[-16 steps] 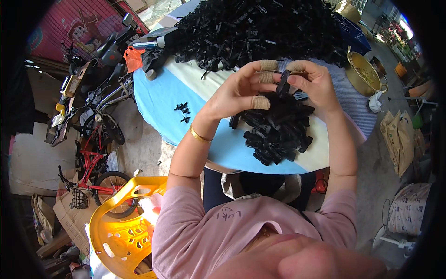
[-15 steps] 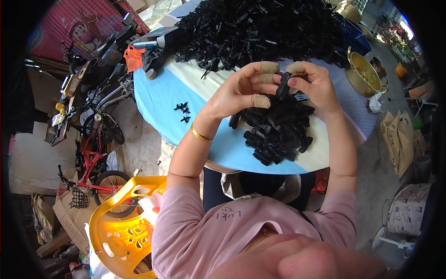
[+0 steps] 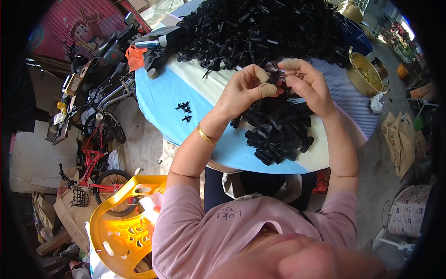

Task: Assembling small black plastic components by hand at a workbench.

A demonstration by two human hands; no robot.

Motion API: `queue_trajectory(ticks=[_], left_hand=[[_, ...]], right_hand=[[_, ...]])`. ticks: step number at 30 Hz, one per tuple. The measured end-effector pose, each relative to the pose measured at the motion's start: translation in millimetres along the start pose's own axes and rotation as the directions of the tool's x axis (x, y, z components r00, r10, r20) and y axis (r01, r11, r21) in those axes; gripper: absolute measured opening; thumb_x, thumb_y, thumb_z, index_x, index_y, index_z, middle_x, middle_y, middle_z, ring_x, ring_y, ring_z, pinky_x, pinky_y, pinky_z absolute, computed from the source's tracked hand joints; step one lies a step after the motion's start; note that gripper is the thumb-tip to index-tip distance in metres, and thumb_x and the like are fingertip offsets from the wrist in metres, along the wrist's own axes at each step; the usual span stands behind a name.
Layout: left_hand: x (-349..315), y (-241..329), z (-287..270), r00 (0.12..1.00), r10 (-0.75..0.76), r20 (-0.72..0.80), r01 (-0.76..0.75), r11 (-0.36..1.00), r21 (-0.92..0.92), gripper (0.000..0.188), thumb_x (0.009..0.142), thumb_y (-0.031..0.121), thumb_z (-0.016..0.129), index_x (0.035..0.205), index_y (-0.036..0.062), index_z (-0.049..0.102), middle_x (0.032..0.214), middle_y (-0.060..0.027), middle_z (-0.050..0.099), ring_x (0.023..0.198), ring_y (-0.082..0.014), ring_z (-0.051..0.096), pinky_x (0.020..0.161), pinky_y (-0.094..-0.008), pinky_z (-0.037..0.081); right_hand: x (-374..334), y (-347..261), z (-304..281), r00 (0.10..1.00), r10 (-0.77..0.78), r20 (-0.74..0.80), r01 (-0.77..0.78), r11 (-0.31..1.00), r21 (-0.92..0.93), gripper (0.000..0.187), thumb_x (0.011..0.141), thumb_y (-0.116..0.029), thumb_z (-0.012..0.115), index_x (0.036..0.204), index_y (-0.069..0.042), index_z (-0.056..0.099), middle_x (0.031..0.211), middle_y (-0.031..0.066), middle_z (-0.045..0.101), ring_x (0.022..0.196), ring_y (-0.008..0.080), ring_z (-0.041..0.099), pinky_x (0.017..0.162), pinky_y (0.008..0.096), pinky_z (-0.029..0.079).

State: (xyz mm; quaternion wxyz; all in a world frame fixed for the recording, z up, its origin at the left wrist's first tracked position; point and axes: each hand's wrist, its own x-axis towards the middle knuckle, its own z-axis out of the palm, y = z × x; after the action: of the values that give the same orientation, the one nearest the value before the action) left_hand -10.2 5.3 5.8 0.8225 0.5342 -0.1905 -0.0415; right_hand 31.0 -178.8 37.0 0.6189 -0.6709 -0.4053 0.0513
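My left hand (image 3: 251, 88), its fingertips wrapped in beige tape, pinches a small black plastic piece (image 3: 276, 76) above the table. Close against its other side is my right hand (image 3: 309, 86), thumb and taped forefinger curled together; what lies between them is too small to make out. Just below both hands a heap of black plastic clips (image 3: 278, 132) covers the near part of the round table (image 3: 167, 102). A few tiny black parts (image 3: 185, 109) lie apart on the blue cloth to the left. Light-blue prongs (image 3: 296, 100) show beneath my right hand.
A large mound of black plastic pieces (image 3: 260, 32) fills the table's far side. An orange bag (image 3: 135, 58) hangs at the left rim. To the right stands a gold-coloured pot (image 3: 355, 83). A yellow plastic chair (image 3: 104, 216) and a red bicycle (image 3: 95, 158) are at left.
The black piece formerly upright between both hands is now mostly hidden in my left fingers. My left fingers have closed in, and my right hand has shifted slightly, its fingers rearranged.
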Motion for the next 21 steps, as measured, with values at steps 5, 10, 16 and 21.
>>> queue_trajectory(ticks=[5, 10, 16, 21], left_hand=[[0, 2, 12, 0.961, 0.225, -0.160, -0.204, 0.969, 0.138, 0.025, 0.074, -0.006, 0.065, 0.094, -0.0019, 0.051, 0.087, -0.0047, 0.057, 0.084, -0.0111, 0.057, 0.078, -0.0246, 0.049], [-3, -7, 10, 0.947, 0.266, -0.179, -0.232, 0.954, 0.191, 0.029, 0.073, -0.007, 0.065, 0.099, -0.0031, 0.053, 0.089, -0.0060, 0.057, 0.083, -0.0120, 0.057, 0.077, -0.0244, 0.050], [-6, -12, 12, 0.819, 0.570, -0.068, -0.391, 0.641, 0.661, 0.021, 0.072, -0.008, 0.065, 0.091, -0.0045, 0.057, 0.088, -0.0068, 0.058, 0.081, -0.0122, 0.058, 0.074, -0.0236, 0.050], [-1, -7, 9, 0.834, 0.550, -0.047, -0.346, 0.587, 0.732, 0.021, 0.069, -0.001, 0.070, 0.087, -0.0003, 0.058, 0.086, -0.0057, 0.060, 0.076, -0.0098, 0.056, 0.067, -0.0226, 0.049]], right_hand=[[-4, 8, 12, 0.999, 0.032, -0.024, -0.035, 0.995, -0.098, 0.009, 0.088, -0.009, 0.050, 0.089, -0.001, 0.055, 0.073, -0.0016, 0.052, 0.060, 0.0014, 0.041, 0.052, 0.0144, 0.032], [-5, 3, 19, 0.997, 0.021, -0.076, -0.032, 0.988, -0.150, 0.010, 0.088, -0.009, 0.051, 0.085, -0.001, 0.056, 0.067, -0.0021, 0.053, 0.059, 0.0015, 0.042, 0.051, 0.0150, 0.032], [-8, -5, 21, 0.981, 0.174, -0.083, -0.185, 0.969, -0.162, 0.011, 0.088, -0.010, 0.050, 0.083, -0.003, 0.057, 0.061, -0.0037, 0.050, 0.055, 0.0017, 0.041, 0.049, 0.0159, 0.031], [5, 12, 1, 0.981, 0.188, 0.058, -0.180, 0.977, -0.110, 0.010, 0.087, -0.011, 0.052, 0.086, -0.003, 0.058, 0.066, -0.0032, 0.052, 0.058, 0.0023, 0.044, 0.052, 0.0165, 0.035]])
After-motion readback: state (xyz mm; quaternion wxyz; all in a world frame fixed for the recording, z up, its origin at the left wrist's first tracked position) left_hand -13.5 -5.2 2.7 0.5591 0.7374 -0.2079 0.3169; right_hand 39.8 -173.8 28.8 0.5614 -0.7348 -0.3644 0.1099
